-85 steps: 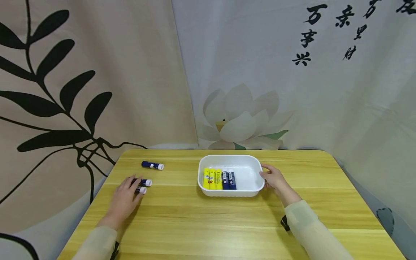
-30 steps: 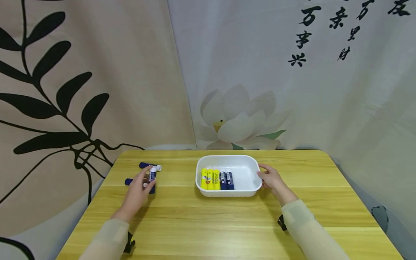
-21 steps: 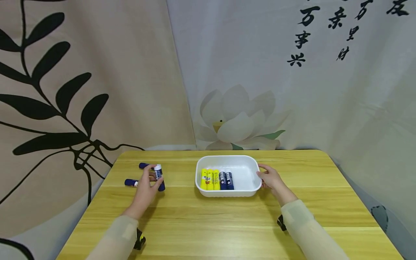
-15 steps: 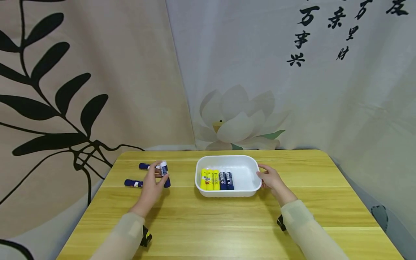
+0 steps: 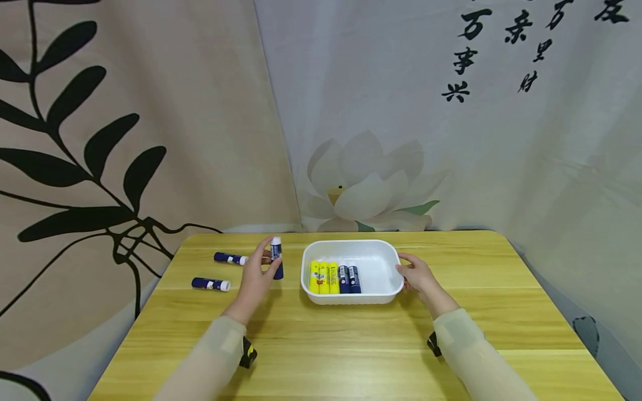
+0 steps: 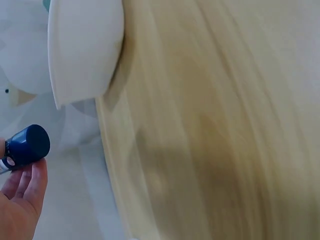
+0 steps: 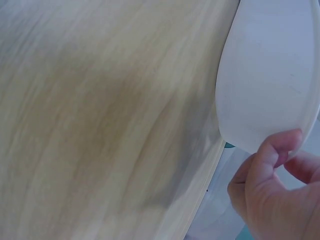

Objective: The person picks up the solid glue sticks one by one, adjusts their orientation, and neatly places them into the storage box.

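My left hand (image 5: 257, 283) pinches a navy glue stick (image 5: 277, 258) with a white cap and holds it upright above the table, left of a white plastic tray (image 5: 382, 298). In the left wrist view the dark blue base of that glue stick (image 6: 31, 144) shows between thumb and fingers. My right hand (image 5: 420, 277) grips the tray's right end; the right wrist view has the fingers (image 7: 267, 157) pinching its rim. Inside the tray, yellow glue sticks (image 5: 324, 277) lie side by side, with two navy ones (image 5: 349, 279) to their right.
Two more navy glue sticks lie on the wooden table at left, one farther back (image 5: 229, 258) and one nearer (image 5: 210, 284). A printed curtain (image 5: 225, 111) hangs behind the table's back edge.
My left hand has picked up a navy glue stick from the left group, turned it upright and carried it right toward the tray. My right hand keeps its hold on the tray.
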`<state>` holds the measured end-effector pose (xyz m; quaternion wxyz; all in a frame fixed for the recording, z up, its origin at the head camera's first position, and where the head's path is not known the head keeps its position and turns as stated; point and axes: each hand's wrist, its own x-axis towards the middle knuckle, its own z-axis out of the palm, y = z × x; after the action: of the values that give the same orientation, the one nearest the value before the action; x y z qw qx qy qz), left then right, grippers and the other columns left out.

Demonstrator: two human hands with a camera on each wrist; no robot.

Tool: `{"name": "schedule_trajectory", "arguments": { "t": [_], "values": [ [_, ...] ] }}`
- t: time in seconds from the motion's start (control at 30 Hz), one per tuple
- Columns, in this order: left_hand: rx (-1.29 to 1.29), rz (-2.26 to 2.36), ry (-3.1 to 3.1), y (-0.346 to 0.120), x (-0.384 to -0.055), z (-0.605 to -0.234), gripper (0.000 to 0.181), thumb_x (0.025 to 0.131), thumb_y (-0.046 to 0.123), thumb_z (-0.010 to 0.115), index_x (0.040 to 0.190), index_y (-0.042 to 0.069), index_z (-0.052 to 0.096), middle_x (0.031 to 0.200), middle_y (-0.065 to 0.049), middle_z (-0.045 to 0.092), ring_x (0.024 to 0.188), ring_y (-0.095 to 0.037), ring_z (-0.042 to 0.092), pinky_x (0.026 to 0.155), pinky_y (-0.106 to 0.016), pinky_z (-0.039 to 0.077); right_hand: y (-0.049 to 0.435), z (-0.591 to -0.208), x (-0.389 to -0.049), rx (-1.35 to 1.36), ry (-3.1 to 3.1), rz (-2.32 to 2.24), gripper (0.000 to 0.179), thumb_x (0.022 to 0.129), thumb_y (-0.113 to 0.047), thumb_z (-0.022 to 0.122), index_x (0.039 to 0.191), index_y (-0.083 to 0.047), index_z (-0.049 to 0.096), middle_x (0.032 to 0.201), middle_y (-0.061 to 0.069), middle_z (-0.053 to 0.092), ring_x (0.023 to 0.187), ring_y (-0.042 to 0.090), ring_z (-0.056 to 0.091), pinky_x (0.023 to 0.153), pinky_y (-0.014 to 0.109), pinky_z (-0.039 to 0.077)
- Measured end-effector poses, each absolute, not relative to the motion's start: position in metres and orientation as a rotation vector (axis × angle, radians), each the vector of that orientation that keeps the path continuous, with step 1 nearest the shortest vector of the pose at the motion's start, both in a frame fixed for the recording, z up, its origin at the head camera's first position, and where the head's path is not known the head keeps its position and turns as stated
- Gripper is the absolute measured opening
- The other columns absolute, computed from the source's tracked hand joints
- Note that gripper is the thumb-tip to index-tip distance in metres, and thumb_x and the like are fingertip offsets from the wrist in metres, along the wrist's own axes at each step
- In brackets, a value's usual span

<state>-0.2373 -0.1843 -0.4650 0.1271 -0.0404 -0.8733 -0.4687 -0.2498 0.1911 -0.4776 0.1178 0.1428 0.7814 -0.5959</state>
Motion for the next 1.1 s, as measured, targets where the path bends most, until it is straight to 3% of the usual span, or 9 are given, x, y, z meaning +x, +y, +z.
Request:
{"name": "schedule_trajectory", "arguments": {
  "t": [0.43,0.57,0.77,1.1],
  "values": [
    [-0.152,-1.478,-2.483,-0.137,-0.252,-0.452,0.055,0.09,0.014,0.063,0.14,0.021,0.04,0.111,-0.012,0.057,0.097,-0.026,0.06,0.077,-0.036,0.056,0.19,-0.478,-0.248,0.405,2.283,-1.74,0.046,0.097,-0.012,0.05,0.142,-0.009,0.042,0.1,0.017,0.047,0.063,0.017,0.054,0.061,0.031,0.051],
    [-0.139,-1.517,-2.447,-0.123,-0.256,-0.453,0.055,0.09,0.014,0.064,0.138,0.024,0.04,0.109,-0.012,0.056,0.094,-0.024,0.06,0.074,-0.035,0.056,0.19,-0.478,-0.248,0.403,2.286,-1.742,0.046,0.097,-0.012,0.05,0.142,-0.009,0.041,0.102,0.018,0.048,0.064,0.017,0.055,0.061,0.031,0.051],
    [-0.124,-1.554,-2.464,-0.093,-0.256,-0.456,0.055,0.09,0.018,0.063,0.137,0.029,0.036,0.108,-0.006,0.052,0.096,-0.02,0.055,0.082,-0.032,0.054,0.191,-0.478,-0.248,0.41,2.302,-1.733,0.045,0.098,-0.012,0.05,0.142,-0.009,0.042,0.097,0.013,0.047,0.065,0.017,0.055,0.06,0.03,0.05],
    [-0.204,-1.472,-2.548,-0.036,-0.25,-0.463,0.048,0.091,0.014,0.062,0.132,0.018,0.037,0.102,-0.005,0.05,0.089,-0.016,0.052,0.079,-0.031,0.049,0.192,-0.479,-0.249,0.412,2.314,-1.722,0.045,0.098,-0.014,0.05,0.142,-0.011,0.042,0.097,0.01,0.046,0.067,0.017,0.055,0.062,0.031,0.051]
  ]
}}
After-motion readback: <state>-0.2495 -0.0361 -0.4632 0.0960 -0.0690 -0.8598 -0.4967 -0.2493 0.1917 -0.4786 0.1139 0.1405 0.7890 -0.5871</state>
